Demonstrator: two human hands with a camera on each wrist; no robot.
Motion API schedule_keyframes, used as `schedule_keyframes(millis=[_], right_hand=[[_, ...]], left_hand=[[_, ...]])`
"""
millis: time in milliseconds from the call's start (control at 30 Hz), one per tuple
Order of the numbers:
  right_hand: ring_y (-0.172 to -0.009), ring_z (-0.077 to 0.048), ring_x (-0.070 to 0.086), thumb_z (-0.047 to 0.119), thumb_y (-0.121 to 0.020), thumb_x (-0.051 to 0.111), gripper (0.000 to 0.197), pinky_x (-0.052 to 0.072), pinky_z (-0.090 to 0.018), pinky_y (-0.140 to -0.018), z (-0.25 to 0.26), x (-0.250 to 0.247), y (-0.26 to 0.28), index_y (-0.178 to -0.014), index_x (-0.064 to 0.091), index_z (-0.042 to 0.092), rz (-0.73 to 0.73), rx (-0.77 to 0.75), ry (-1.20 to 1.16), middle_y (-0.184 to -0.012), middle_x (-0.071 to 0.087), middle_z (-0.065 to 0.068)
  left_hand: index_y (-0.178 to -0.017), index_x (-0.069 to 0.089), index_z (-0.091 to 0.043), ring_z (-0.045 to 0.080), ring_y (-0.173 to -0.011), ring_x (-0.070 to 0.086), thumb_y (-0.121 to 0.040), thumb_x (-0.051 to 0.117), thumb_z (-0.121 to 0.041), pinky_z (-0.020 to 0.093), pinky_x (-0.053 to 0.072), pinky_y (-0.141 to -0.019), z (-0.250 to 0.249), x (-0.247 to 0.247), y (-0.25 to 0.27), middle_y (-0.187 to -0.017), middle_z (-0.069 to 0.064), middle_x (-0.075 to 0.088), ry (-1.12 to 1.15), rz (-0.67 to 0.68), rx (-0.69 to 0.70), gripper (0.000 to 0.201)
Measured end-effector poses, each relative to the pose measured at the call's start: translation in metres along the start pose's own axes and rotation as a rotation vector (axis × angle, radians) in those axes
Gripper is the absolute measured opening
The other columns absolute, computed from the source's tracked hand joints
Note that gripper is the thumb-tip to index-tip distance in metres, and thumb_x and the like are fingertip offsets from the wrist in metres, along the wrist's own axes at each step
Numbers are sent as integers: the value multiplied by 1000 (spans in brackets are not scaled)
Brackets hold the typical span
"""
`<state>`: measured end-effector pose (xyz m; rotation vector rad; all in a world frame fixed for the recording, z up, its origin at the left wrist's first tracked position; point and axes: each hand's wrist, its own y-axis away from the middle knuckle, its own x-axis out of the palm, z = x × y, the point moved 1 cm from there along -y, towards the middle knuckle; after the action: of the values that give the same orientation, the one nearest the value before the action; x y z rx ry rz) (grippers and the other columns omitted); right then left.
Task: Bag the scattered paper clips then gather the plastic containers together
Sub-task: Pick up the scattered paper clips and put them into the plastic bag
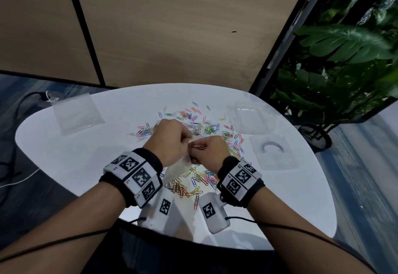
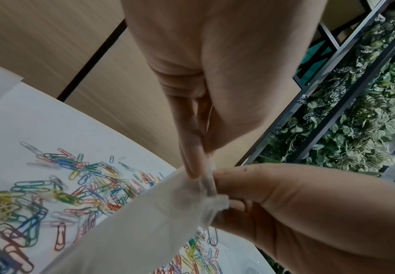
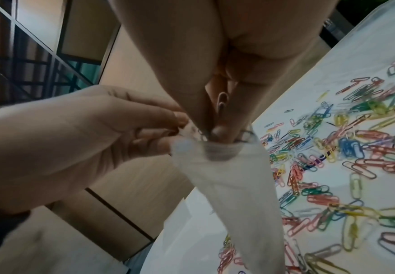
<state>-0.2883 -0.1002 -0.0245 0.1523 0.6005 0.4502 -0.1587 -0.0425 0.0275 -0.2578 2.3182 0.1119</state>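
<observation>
At far left on the white oval table (image 1: 64,166), a flat clear plastic bag (image 1: 78,113) lying unused near the edge. Just right of it, at table centre, left hand (image 1: 172,142) raised above the surface, fingers curled and thumb and fingertips (image 2: 192,163) pinching the rim of a small translucent white plastic bag (image 1: 178,167) that hangs mouth-up. Touching it from the right, right hand (image 1: 210,152) with thumb and forefinger pinching a pink paper clip (image 1: 198,147) at the bag's mouth; in the right wrist view, fingertips (image 3: 219,131) pushed down into the opening, holding it wide. Beneath and around both hands, multicoloured scattered paper clips (image 1: 206,129) spread loose over the tabletop, a second cluster lying nearer the body between the wrists. Further right, two clear square plastic containers apart from each other: one (image 1: 247,117) toward the far edge, the other (image 1: 273,151) nearer, a pale ring visible in it. At far right beyond the table, green leafy plants (image 1: 344,43) in a dark frame.
</observation>
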Motion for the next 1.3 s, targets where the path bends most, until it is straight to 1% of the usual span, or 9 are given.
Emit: schedule_keyframes(millis=[300, 367, 433, 500, 633, 767, 900, 1200, 1300], right_hand=[[-72, -22, 58, 7, -92, 46, 31, 43, -23, -66, 11, -10, 15, -100, 75, 12, 106, -180, 530, -88, 69, -13], [-64, -12, 52, 3, -92, 43, 37, 39, -16, -56, 9, -19, 16, -112, 72, 16, 183, -194, 520, -92, 64, -11], [-72, -9, 60, -2, -90, 43, 42, 46, -10, -63, 5, -29, 16, -120, 68, 15, 187, -197, 393, -106, 68, -10], [-86, -12, 71, -6, -90, 45, 37, 59, -23, -75, 1, -40, 18, -114, 70, 7, 130, -218, 133, -109, 71, -8], [-77, -19, 74, -6, -90, 55, 23, 62, -29, -66, -18, -69, 19, -91, 75, 5, -25, -237, -80, -90, 74, -9], [-80, -16, 65, 9, -84, 64, 22, 58, -30, -84, -85, -85, 13, -102, 71, 21, 31, 44, 598, -103, 72, -7], [-114, -27, 58, 32, -69, 84, 83, 50, -33, -94, -137, -70, 21, -138, 41, 17, 248, 388, 837, -131, 53, -12], [-116, -30, 56, 28, -73, 82, 87, 47, -34, -103, -122, -8, -1, -144, 33, 18, 98, 99, 738, -141, 30, -14], [-114, -30, 56, 23, -86, 69, 60, 48, -37, -101, -121, 0, -10, -141, 45, 23, 55, -10, 826, -134, 41, -13]], left_hand=[[-88, 82, -12, 18, -74, 71, -85, 58, -3, 32, 59, -82, -2, 16, -2, -78, 5, 77, -4, 84, 34, 26], [-89, 82, -11, 19, -72, 71, -86, 59, -3, 33, 60, -80, -2, 17, -3, -78, 7, 77, 13, 83, 31, 24], [-96, 81, -9, 18, -73, 71, -88, 61, -4, 32, 60, -82, -1, 18, -5, -86, 9, 78, 41, 67, 14, 22], [-100, 80, -10, 17, -74, 71, -89, 62, -6, 25, 58, -76, 0, 17, -7, -93, 7, 78, 50, 54, 6, 21], [-98, 80, -10, 19, -68, 74, -88, 62, -4, 19, 56, -63, 2, 13, -7, -94, 6, 78, 40, 45, -4, 21], [-95, 81, -10, 18, -64, 74, -88, 61, -4, 25, 61, -68, 9, 5, -7, -90, 7, 79, 17, 32, -15, 22], [-97, 81, -11, 18, -65, 73, -89, 62, -6, 20, 54, -63, 16, -4, -6, -89, 5, 78, 7, 3, -37, 22], [-107, 79, -11, 15, -73, 62, -89, 60, -7, 22, 52, -78, 27, -14, -5, -102, 7, 77, -50, 2, -37, 26], [-106, 79, -12, 17, -74, 62, -90, 58, -6, 21, 48, -75, 31, -19, -4, -100, 7, 77, -67, -2, -48, 27]])
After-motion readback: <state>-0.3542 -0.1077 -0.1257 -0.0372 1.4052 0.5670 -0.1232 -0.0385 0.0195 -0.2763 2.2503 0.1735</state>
